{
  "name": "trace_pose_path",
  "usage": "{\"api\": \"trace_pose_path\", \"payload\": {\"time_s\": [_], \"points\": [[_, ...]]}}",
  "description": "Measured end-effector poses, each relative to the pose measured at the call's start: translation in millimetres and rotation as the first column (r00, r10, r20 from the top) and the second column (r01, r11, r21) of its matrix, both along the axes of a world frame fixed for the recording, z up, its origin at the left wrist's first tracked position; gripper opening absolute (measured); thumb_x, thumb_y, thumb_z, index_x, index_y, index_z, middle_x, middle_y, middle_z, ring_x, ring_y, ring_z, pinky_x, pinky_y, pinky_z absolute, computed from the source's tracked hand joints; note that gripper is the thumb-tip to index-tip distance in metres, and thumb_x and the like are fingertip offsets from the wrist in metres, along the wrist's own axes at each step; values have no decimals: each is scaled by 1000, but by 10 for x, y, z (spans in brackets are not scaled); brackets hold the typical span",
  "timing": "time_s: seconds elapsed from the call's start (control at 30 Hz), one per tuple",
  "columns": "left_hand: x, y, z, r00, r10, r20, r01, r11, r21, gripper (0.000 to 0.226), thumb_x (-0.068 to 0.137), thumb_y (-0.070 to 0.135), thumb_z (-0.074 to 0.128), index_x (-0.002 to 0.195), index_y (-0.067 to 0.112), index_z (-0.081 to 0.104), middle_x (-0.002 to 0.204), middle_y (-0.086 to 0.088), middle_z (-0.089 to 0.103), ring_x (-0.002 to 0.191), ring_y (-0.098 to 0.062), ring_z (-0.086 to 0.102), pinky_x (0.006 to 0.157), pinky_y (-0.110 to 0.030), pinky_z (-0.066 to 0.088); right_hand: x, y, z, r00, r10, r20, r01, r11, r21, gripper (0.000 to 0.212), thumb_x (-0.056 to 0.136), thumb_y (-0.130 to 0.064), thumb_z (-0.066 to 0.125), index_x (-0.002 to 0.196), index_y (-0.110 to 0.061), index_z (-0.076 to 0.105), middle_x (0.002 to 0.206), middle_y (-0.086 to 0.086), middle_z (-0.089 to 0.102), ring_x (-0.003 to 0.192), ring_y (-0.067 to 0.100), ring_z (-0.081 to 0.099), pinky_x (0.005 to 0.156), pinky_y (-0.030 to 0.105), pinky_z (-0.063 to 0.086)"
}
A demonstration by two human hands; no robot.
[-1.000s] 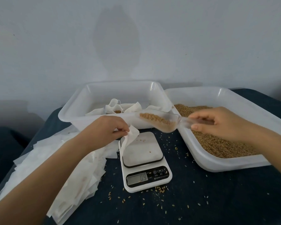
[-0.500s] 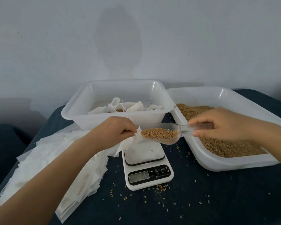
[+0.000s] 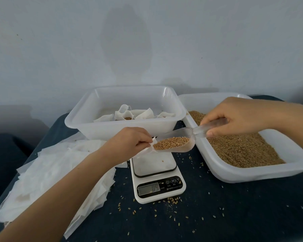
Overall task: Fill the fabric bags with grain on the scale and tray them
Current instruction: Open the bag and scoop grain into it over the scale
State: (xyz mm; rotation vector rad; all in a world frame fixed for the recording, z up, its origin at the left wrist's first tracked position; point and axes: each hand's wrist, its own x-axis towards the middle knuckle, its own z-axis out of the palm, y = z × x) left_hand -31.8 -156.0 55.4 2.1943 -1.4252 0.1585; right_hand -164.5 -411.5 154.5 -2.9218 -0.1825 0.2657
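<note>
Pale grey wall (image 3: 217, 41) is filling the far half of the view, and below it a dark blue cloth-covered table (image 3: 234, 215) is carrying everything. On the right, a wide white tray (image 3: 252, 173) is holding a bed of loose brown grain (image 3: 243, 151). At far centre, a deeper white tub (image 3: 98, 123) is holding several filled fabric bags (image 3: 143, 115). On the near left, a spread stack of flat empty bags (image 3: 47, 173) is lying on the cloth. Between the stack and the tray, a white digital scale (image 3: 157, 182) is sitting with its display lit. Left hand (image 3: 129, 142) is pinching the mouth of one fabric bag (image 3: 148, 151) above the scale's platform. Right hand (image 3: 241, 117) is gripping the handle of a clear plastic scoop (image 3: 178, 143), which is tilting down to the left, loaded with grain, its lip touching the bag's mouth. Stray kernels (image 3: 171, 200) are lying scattered on the cloth around the scale.
</note>
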Motion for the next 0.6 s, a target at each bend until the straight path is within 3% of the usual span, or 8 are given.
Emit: {"api": "trace_pose_path", "payload": {"time_s": [0.07, 0.2, 0.3, 0.47, 0.6], "points": [[-11, -5, -11, 1000, -8, 6, 8, 1000, -16, 15, 85, 7, 65, 98, 6, 73, 102, -2, 69, 90, -11, 61, 82, -8, 39, 17, 14, 33, 1000, -7, 2, 7, 1000, -5, 29, 79, -55, 56, 100, -40, 70, 82, -25, 65, 67, -4, 58, 59, 16, 44], [-27, -16, -40, 999, -20, 25, 21, 999, -33, 17, 85, 7, 65, 100, 6, 72, 103, -2, 68, 92, -13, 62, 85, -17, 43, 47, 30, 66, 1000, -5, -7, 5, 999, -37, 32, 77, -58, 56, 99, -39, 70, 79, -27, 64, 68, -4, 56, 61, 19, 41], [-32, -31, -67, 999, -22, 33, 24, 999, -41, 18, 84, 7, 65, 101, 5, 72, 103, -2, 68, 92, -13, 61, 85, -15, 41, 66, 55, 75, 1000, -3, -12, 2, 999, -52, 34, 75, -60, 54, 96, -38, 70, 76, -28, 62, 65, -5, 54, 60, 19, 39], [-37, -31, -111, 999, -32, 40, 34, 998, -49, 19, 84, 6, 65, 102, 5, 72, 103, -4, 68, 89, -8, 58, 83, -11, 39, 93, 107, 65, 1000, -14, -10, 14, 996, -85, 21, 84, -46, 62, 99, -34, 70, 74, -33, 59, 64, -10, 53, 57, 12, 35], [-42, -11, -141, 999, -22, 45, 24, 999, -47, 18, 85, 7, 64, 101, 6, 72, 103, -3, 68, 91, -13, 62, 84, -15, 42, 111, 155, 74, 1000, -16, 2, 16, 996, -84, 18, 86, -41, 63, 99, -32, 71, 67, -21, 62, 58, -11, 51, 57, 7, 37]]}}
